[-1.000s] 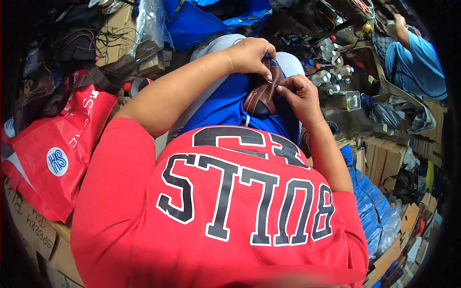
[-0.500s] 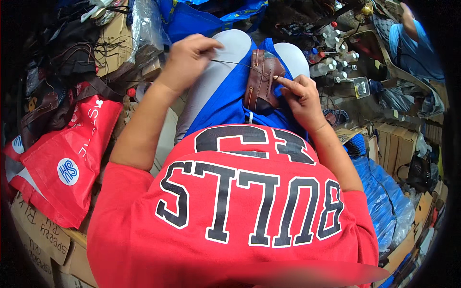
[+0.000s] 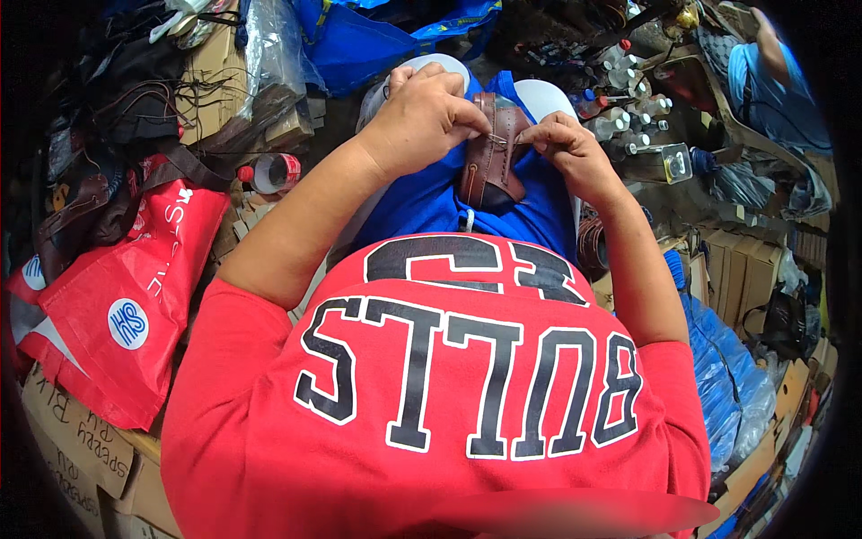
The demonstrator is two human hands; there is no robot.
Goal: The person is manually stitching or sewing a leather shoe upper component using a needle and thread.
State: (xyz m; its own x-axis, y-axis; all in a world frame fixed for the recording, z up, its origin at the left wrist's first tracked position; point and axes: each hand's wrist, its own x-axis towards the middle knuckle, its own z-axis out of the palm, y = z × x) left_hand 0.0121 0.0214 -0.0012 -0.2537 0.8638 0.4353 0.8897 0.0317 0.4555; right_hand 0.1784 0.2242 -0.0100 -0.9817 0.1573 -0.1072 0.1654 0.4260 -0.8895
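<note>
A brown leather shoe upper (image 3: 483,166), with eyelets and a stitched seam, rests on my blue-clad lap between my knees. My left hand (image 3: 426,112) is over its left edge, thumb and fingers pinched together. On the other side my right hand (image 3: 575,154) has thumb and forefinger pinched by the upper's right edge. A thin dark thread (image 3: 499,140) runs across the leather between the two pinches. The fingertips partly cover its ends, and any needle is too small to make out.
A red bag (image 3: 126,305) lies at the left, with a bottle (image 3: 272,172) near my left forearm. Several plastic bottles (image 3: 628,121) stand at the upper right. A blue bag (image 3: 386,40) lies beyond my knees; blue plastic wrap (image 3: 718,359) is at the right.
My left hand has come in from the far left to the shoe upper, and the long stretched thread is now short. My right hand has shifted slightly back to the upper's right edge.
</note>
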